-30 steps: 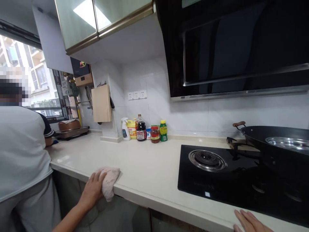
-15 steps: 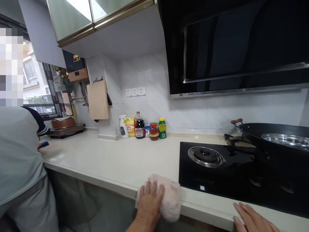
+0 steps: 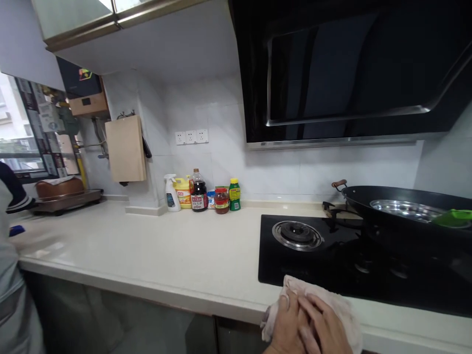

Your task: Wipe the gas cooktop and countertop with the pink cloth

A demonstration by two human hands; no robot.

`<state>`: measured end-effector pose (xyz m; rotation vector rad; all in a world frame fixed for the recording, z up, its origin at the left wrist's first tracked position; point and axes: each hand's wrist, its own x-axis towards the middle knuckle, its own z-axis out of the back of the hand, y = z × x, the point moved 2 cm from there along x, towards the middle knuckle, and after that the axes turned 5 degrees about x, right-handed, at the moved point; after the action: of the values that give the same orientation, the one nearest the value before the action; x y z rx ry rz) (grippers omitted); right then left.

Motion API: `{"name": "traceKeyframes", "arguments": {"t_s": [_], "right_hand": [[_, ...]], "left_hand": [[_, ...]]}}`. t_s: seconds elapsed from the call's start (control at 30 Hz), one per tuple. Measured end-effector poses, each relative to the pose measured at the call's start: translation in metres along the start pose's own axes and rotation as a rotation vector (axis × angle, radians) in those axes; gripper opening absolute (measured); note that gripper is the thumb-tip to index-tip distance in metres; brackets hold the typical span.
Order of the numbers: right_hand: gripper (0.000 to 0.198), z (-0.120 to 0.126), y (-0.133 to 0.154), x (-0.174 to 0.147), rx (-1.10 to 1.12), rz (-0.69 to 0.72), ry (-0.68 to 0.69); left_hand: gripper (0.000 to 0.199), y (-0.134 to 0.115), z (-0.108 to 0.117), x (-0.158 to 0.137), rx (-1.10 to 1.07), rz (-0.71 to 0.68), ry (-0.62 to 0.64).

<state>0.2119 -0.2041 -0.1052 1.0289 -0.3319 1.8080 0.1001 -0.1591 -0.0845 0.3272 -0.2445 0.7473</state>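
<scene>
A pale pinkish cloth lies over the counter's front edge, at the lower left corner of the black hob. My left hand grips the cloth's left part, fingers bent over it. Right against it, my right hand rests on the cloth with its fingers close together, their tips touching my left hand. The undersides of both hands and the cloth beneath them are hidden.
A black wok holding a shiny metal piece and a green-ended utensil stands on the hob. Along the wall are a spray bottle, a soy sauce bottle and several containers. A person's sleeve shows at far left.
My left hand has carried the cloth right along the counter edge to the hob's corner. My right hand has moved in from the right onto the cloth. The view has turned right.
</scene>
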Motion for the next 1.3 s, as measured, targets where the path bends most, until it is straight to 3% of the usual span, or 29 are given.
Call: {"name": "traceKeyframes", "arguments": {"t_s": [0.07, 0.2, 0.27, 0.3, 0.4, 0.5, 0.6, 0.73, 0.87, 0.97, 1.13, 1.23, 1.3], "right_hand": [[0.060, -0.002, -0.001, 0.001, -0.032, 0.044, -0.015], [0.078, -0.002, -0.006, -0.002, -0.100, 0.147, 0.004], [0.083, -0.008, -0.005, -0.001, -0.176, 0.185, 0.033], [0.085, -0.013, -0.003, 0.001, -0.213, 0.190, 0.047], [0.093, -0.034, 0.008, 0.011, -0.274, 0.151, 0.098], [0.092, -0.053, 0.020, 0.024, -0.274, 0.125, 0.169], [0.089, -0.053, 0.027, 0.031, -0.240, 0.153, 0.176], [0.084, -0.026, 0.020, 0.022, -0.204, 0.171, 0.136], [0.087, 0.010, -0.011, 0.002, -0.262, 0.061, 0.118], [0.089, 0.041, -0.047, -0.015, -0.346, -0.009, 0.146], [0.075, 0.111, -0.129, -0.044, -0.400, -0.196, 0.212], [0.070, 0.147, -0.176, -0.058, -0.404, -0.292, 0.186], [0.064, 0.158, -0.195, -0.062, -0.379, -0.341, 0.149]], "left_hand": [[0.070, 0.011, 0.007, -0.010, -0.079, 0.018, -0.043], [0.074, 0.056, 0.043, -0.044, -0.454, -0.190, -0.144], [0.058, 0.089, 0.058, -0.058, -0.592, -0.079, -0.174], [0.045, 0.107, 0.062, -0.064, -0.583, 0.040, -0.231], [0.036, 0.154, 0.059, -0.071, -0.424, 0.249, -0.403], [0.032, 0.183, 0.044, -0.067, -0.366, 0.303, -0.469], [0.033, 0.193, 0.034, -0.063, -0.349, 0.317, -0.428], [0.034, 0.192, 0.035, -0.065, -0.239, 0.398, -0.282], [0.036, 0.187, 0.042, -0.066, -0.202, 0.424, -0.181], [0.036, 0.183, 0.047, -0.064, -0.190, 0.423, -0.152], [0.039, 0.176, 0.052, -0.061, -0.174, 0.448, -0.119], [0.039, 0.173, 0.055, -0.059, -0.154, 0.456, -0.103], [0.039, 0.171, 0.057, -0.058, -0.141, 0.458, -0.092]]}}
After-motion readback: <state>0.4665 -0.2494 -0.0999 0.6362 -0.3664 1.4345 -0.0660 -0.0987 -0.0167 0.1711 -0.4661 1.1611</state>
